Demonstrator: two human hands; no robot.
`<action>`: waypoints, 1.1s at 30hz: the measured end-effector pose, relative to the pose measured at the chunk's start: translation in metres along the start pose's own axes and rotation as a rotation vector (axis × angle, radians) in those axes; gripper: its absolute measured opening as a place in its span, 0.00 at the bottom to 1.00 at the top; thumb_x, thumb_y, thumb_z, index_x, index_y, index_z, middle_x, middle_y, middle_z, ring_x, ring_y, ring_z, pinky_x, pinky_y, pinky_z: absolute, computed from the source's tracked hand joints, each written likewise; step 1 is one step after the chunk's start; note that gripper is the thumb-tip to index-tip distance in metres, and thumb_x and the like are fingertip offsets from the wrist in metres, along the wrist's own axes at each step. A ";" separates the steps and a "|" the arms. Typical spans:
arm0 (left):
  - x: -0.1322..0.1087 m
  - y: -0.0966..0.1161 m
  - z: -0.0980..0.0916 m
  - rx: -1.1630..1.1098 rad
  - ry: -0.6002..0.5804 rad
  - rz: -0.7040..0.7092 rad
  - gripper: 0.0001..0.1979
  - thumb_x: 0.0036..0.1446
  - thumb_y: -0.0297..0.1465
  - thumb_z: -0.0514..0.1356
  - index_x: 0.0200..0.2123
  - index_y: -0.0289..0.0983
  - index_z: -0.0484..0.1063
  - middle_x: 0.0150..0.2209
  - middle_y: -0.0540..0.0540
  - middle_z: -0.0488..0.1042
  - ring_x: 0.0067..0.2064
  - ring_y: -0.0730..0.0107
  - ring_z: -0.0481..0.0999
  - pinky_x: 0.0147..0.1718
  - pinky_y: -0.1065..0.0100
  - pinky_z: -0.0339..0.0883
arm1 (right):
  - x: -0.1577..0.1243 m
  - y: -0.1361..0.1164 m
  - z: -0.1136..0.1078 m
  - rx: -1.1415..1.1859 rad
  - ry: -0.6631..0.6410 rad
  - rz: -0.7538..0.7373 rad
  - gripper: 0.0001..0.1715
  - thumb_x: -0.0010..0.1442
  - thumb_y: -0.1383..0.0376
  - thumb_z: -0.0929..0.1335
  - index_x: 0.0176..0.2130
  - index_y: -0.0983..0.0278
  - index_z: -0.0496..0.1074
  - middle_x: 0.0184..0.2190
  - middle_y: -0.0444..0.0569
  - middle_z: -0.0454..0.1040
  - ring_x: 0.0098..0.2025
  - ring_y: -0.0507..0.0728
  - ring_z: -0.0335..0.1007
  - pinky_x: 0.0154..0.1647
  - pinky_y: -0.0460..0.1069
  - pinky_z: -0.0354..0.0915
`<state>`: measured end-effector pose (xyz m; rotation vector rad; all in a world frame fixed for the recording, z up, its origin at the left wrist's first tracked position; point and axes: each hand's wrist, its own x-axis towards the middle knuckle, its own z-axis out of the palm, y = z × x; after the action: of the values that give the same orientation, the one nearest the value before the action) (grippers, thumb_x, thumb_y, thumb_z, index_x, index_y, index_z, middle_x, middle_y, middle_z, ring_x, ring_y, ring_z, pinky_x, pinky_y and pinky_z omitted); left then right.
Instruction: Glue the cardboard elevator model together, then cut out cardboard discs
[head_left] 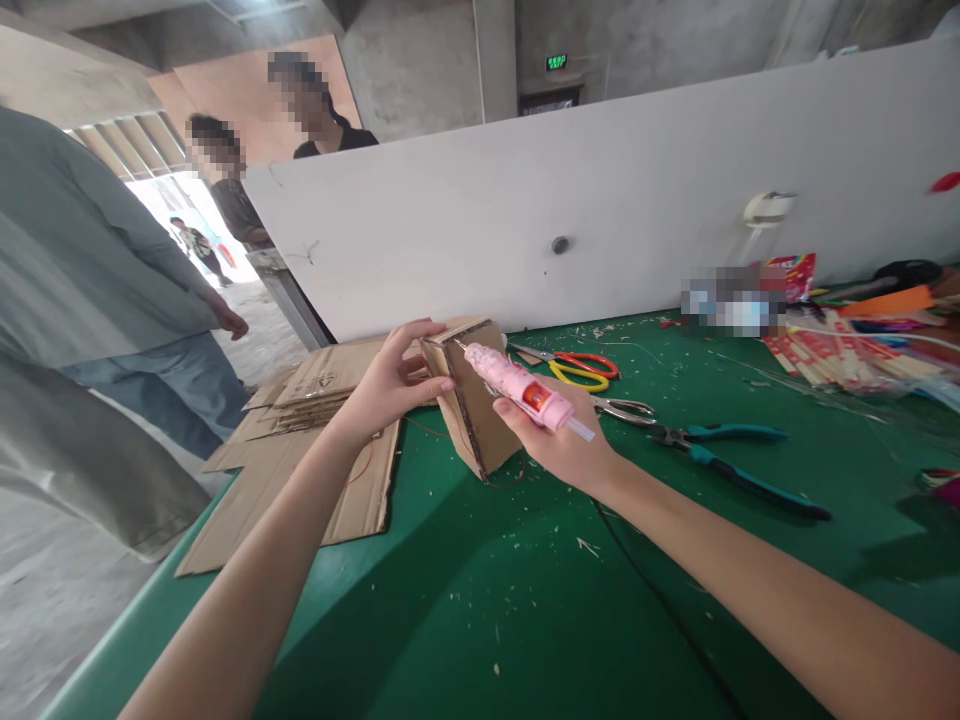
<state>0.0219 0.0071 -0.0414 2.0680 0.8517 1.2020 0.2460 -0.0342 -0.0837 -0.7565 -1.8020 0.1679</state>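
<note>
A cardboard box stands on the green table, its corrugated edges facing me. My left hand grips the box's upper left side, with the thumb on the near edge and the fingers over the top. In my right hand is a pink hot glue gun, a clear glue stick poking out of its back end. Its nozzle points at the top edge of the box, at or very near the cardboard. A thin reddish wire runs around the bottom of the box.
Flattened cardboard sheets lie left of the box. To the right are scissors with red and yellow handles, teal-handled pliers and bundled sticks. A white partition borders the table; a person in grey stands at left.
</note>
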 end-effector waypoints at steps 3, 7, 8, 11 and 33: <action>-0.001 0.000 -0.002 0.012 -0.017 0.003 0.27 0.49 0.32 0.68 0.52 0.45 0.65 0.58 0.44 0.58 0.49 0.66 0.73 0.50 0.62 0.71 | -0.001 -0.001 0.000 0.011 0.018 0.027 0.19 0.62 0.58 0.65 0.24 0.60 0.56 0.20 0.41 0.59 0.22 0.50 0.54 0.25 0.49 0.54; -0.002 0.000 -0.006 0.074 -0.023 0.017 0.26 0.51 0.32 0.66 0.53 0.46 0.65 0.60 0.44 0.58 0.48 0.66 0.74 0.47 0.63 0.74 | -0.002 -0.001 -0.001 0.053 0.073 0.085 0.19 0.61 0.57 0.65 0.23 0.60 0.57 0.20 0.41 0.59 0.22 0.50 0.56 0.25 0.48 0.57; -0.002 0.000 -0.006 0.091 -0.021 0.015 0.25 0.52 0.33 0.66 0.53 0.45 0.64 0.61 0.43 0.58 0.48 0.66 0.74 0.46 0.64 0.74 | -0.002 0.000 -0.001 0.070 0.084 0.114 0.20 0.61 0.56 0.65 0.23 0.60 0.57 0.19 0.41 0.60 0.22 0.50 0.56 0.25 0.48 0.57; -0.003 0.002 -0.007 0.138 -0.006 0.011 0.24 0.53 0.34 0.64 0.53 0.44 0.64 0.61 0.42 0.58 0.48 0.65 0.75 0.45 0.63 0.75 | 0.000 0.002 -0.002 0.126 0.104 0.218 0.19 0.60 0.53 0.66 0.24 0.60 0.61 0.18 0.41 0.61 0.22 0.50 0.59 0.24 0.48 0.59; 0.003 0.016 0.009 0.446 0.068 0.197 0.15 0.55 0.33 0.61 0.46 0.41 0.65 0.55 0.40 0.64 0.61 0.54 0.62 0.58 0.48 0.60 | 0.001 0.003 0.004 0.405 0.179 0.481 0.22 0.57 0.46 0.66 0.35 0.63 0.70 0.19 0.42 0.67 0.21 0.51 0.65 0.22 0.47 0.61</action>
<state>0.0346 -0.0021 -0.0312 2.5279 1.0423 1.2788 0.2436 -0.0302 -0.0860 -0.8653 -1.3318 0.7351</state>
